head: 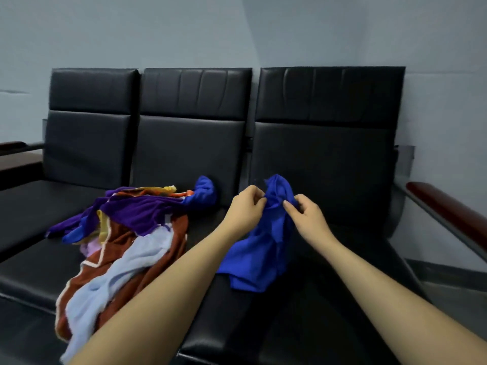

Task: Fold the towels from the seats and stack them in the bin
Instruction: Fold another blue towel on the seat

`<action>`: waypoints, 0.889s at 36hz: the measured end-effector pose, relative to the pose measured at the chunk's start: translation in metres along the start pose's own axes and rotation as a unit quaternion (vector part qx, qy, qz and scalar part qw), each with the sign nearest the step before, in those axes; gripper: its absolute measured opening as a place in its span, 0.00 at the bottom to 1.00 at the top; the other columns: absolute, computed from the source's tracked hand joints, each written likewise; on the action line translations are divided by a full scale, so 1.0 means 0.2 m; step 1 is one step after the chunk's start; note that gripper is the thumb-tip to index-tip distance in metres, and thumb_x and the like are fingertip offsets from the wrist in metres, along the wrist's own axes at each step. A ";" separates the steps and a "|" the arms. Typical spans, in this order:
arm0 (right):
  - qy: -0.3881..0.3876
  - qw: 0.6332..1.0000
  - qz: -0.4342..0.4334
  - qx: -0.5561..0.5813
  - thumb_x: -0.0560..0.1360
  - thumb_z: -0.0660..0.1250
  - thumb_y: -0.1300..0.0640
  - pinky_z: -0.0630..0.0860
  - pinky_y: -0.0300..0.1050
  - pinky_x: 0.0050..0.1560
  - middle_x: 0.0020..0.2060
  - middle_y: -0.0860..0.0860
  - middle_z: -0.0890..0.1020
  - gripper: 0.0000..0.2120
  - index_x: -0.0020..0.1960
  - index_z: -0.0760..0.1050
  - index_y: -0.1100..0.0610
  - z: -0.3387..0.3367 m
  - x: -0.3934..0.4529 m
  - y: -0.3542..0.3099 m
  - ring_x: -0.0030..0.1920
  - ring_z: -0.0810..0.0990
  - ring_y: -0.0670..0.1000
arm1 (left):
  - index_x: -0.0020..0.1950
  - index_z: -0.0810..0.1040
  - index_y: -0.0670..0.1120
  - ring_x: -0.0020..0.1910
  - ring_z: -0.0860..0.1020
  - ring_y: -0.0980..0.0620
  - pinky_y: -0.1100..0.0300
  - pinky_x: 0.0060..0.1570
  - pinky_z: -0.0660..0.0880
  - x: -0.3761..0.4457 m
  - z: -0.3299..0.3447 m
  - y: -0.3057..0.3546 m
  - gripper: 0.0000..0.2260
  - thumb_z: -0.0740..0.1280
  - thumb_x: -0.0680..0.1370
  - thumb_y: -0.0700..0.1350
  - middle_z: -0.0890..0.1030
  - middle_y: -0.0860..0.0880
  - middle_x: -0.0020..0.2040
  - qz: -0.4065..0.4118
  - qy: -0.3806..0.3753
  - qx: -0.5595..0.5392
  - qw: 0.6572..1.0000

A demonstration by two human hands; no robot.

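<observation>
A blue towel (259, 255) hangs bunched above the right seat (342, 299), its lower part draped onto the cushion. My left hand (243, 206) pinches its top edge on the left side. My right hand (304, 216) pinches the same top edge on the right, the two hands close together. On the middle seat (34, 272) lies a heap of towels (126, 233): purple, brown with a white hem, light blue, yellow, orange. Another blue towel (204, 192) lies crumpled at the heap's far end against the backrest. No bin is in view.
Three black padded seats stand in a row against a pale wall. A dark red armrest (448, 209) on a metal bar runs along the right side, and another armrest (13, 147) is at the far left. Grey floor shows at the lower right.
</observation>
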State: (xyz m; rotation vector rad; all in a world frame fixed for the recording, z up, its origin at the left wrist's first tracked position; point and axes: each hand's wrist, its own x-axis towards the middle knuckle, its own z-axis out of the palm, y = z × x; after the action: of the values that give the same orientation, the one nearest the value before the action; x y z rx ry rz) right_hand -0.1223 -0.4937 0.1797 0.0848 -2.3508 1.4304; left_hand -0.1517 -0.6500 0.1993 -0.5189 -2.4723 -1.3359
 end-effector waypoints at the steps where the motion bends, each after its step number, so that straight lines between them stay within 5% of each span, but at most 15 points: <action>1: 0.004 1.000 0.002 -0.011 0.78 0.64 0.53 0.71 0.38 0.38 0.39 0.49 0.79 0.07 0.45 0.75 0.56 -0.04 -0.01 0.01 0.40 0.77 0.47 | 0.48 0.74 0.45 0.40 0.77 0.51 0.63 0.35 0.72 0.00 0.03 0.02 0.03 0.62 0.79 0.42 0.78 0.51 0.40 0.003 -0.001 -0.006 1.000; 7: 0.066 0.994 -0.005 -0.086 0.74 0.68 0.62 0.69 0.37 0.39 0.45 0.52 0.77 0.07 0.44 0.72 0.52 -0.32 -0.04 0.11 0.43 0.76 0.49 | 0.50 0.73 0.46 0.36 0.73 0.56 0.71 0.31 0.67 0.00 0.20 0.19 0.04 0.60 0.80 0.40 0.75 0.54 0.37 0.058 -0.006 -0.033 0.998; 14: 0.029 0.996 -0.044 -0.067 0.73 0.65 0.65 0.74 0.48 0.58 0.53 0.46 0.74 0.25 0.65 0.67 0.44 -0.45 -0.09 0.10 0.56 0.75 0.48 | 0.53 0.75 0.46 0.41 0.75 0.56 0.68 0.39 0.69 0.01 0.31 0.35 0.05 0.60 0.80 0.39 0.77 0.51 0.45 0.140 -0.066 0.005 0.988; 18: 0.024 0.990 -0.071 -0.120 0.73 0.67 0.63 0.71 0.57 0.61 0.47 0.41 0.74 0.13 0.51 0.75 0.46 -0.48 -0.07 0.10 0.51 0.75 0.47 | 0.54 0.74 0.45 0.41 0.76 0.55 0.67 0.37 0.71 0.02 0.33 0.38 0.05 0.60 0.81 0.39 0.78 0.51 0.44 0.147 -0.060 0.001 0.987; 22: -0.003 0.992 -0.052 -0.117 0.73 0.69 0.49 0.72 0.58 0.60 0.44 0.43 0.77 0.03 0.42 0.75 0.44 -0.50 -0.07 0.13 0.50 0.77 0.47 | 0.58 0.69 0.47 0.33 0.74 0.53 0.64 0.31 0.72 0.02 0.32 0.40 0.09 0.57 0.81 0.37 0.78 0.45 0.40 0.139 -0.043 -0.020 0.989; 27: -0.047 0.995 -0.011 -0.083 0.62 0.68 0.31 0.73 0.56 0.60 0.45 0.42 0.80 0.20 0.47 0.75 0.42 -0.47 -0.11 0.14 0.55 0.76 0.49 | 0.53 0.79 0.45 0.30 0.72 0.60 0.72 0.28 0.68 0.05 0.32 0.42 0.12 0.57 0.79 0.35 0.78 0.49 0.41 0.124 -0.025 0.026 0.992; 32: -0.058 0.991 -0.009 -0.118 0.73 0.70 0.49 0.72 0.57 0.61 0.44 0.44 0.80 0.04 0.46 0.75 0.46 -0.46 -0.09 0.14 0.52 0.76 0.47 | 0.61 0.77 0.44 0.40 0.78 0.59 0.70 0.35 0.74 0.05 0.30 0.45 0.15 0.57 0.79 0.36 0.81 0.47 0.49 0.110 -0.049 0.036 0.992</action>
State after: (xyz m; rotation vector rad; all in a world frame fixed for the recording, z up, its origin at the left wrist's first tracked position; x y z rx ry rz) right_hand -0.0860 -0.4037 0.1860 0.1273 -2.5875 1.1579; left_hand -0.1254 -0.5526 0.2372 -0.8301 -2.4443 -1.1568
